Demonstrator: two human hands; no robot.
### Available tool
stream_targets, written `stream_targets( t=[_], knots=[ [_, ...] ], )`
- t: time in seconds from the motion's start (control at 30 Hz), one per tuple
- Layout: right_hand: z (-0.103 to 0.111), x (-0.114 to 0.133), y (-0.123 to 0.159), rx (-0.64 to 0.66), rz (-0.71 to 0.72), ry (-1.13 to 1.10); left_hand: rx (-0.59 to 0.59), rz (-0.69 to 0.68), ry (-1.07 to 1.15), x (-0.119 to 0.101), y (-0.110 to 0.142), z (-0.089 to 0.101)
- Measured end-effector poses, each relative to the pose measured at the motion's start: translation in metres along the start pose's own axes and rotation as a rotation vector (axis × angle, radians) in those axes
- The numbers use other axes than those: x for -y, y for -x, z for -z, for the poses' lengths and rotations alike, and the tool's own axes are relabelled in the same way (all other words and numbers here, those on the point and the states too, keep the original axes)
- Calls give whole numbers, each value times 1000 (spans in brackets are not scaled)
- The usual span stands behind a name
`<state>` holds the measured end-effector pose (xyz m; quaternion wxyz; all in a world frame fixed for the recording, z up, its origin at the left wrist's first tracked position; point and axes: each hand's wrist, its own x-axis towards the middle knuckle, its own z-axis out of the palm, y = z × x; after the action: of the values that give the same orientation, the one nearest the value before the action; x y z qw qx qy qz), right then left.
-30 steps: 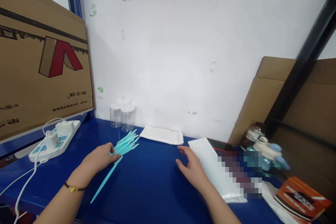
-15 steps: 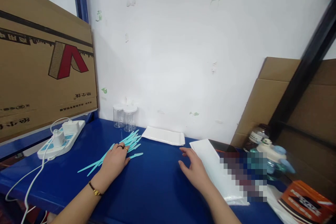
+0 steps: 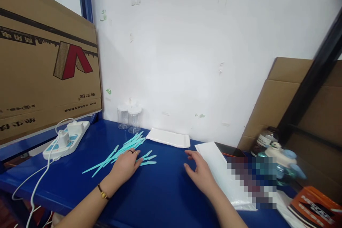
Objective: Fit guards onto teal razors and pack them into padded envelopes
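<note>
Several turquoise sticks [image 3: 133, 143] lie partly hidden by the left hand [image 3: 124, 164].

Clear jars [image 3: 134, 121] (white-lidded) stand near the wall [image 3: 171, 60]; a white power strip [image 3: 73, 139] bears two plugs [image 3: 63, 139].

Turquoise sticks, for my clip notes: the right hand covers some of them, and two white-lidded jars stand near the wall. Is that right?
Not the right hand: the head view shows the left hand covering some turquoise sticks. The white-lidded jars do stand near the wall.
</note>
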<state>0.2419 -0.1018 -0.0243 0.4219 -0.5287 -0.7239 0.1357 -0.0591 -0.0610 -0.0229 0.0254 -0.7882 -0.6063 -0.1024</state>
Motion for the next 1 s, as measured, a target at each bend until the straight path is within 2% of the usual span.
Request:
stream_targets(
  t=[0.1, 0.23, 0.4, 0.57, 0.77, 0.9, 1.0],
  knots=[
    [0, 0, 0, 1, -6, 5, -25, 73, -77, 13, -12, -6],
    [0, 0, 0, 8, -9, 2, -48, 85, -129, 24, -20, -10],
    [1, 1, 0, 14, -11, 6, -55, 59, -158, 23, -18, -10],
    [2, 0, 0, 13, -6, 6, -29, 46, -161, 18, -15, -2],
    [3, 1, 0, 4, -4, 12, 72, -45, 35, 13, -1, 7],
    [2, 0, 0, 8, -8, 9, 147, -83, 240, 7, 16, 5],
    [2, -1, 0, 10, -1, 19, 167, -106, 285, -4, 24, 2]
  ],
)
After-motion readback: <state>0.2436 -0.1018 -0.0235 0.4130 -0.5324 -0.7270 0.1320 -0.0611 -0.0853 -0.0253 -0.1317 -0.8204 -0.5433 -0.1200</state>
